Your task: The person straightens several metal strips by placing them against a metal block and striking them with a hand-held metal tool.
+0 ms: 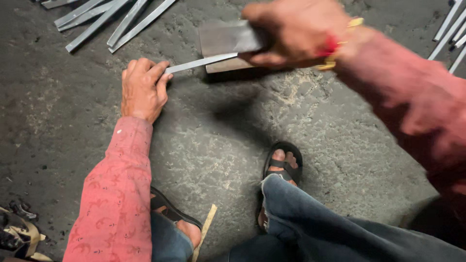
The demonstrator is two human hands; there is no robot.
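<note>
Steel strip (201, 62) at upper centre, being pinched by left hand (141, 90) fingertips, right hand (296, 31) clenching a metal block (228, 39) above it, likely risking crushed fingers if slipping.

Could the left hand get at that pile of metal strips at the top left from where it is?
Probably yes. The left hand is pinching one strip on the floor, and only bare floor lies between it and the pile. It would have to let go of that strip first.
</note>
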